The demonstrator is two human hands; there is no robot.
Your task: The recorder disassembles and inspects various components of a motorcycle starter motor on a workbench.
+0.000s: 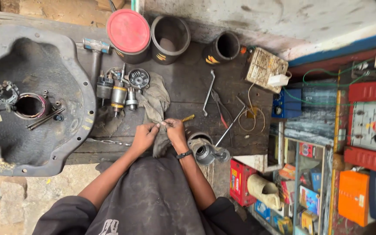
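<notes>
Rag (155,104): lay on desk (188,82), long axis running away from the person, near end gathered between both hands. Left hand (143,137) and right hand (175,132): grips pinched on rag, touching; right also nipped a thin yellow-handled tool (187,118). Pan (27,95), left: held bolts, rings. Cans (170,37): contents unseen.

1. We see yellow labels (161,57) on the dark cylinders at the workbench's (183,82) rear edge.
2. We note a red box (239,182) below its right corner.
3. We see colourful packets (307,198) on the glass shelf (294,174) beside it.
</notes>
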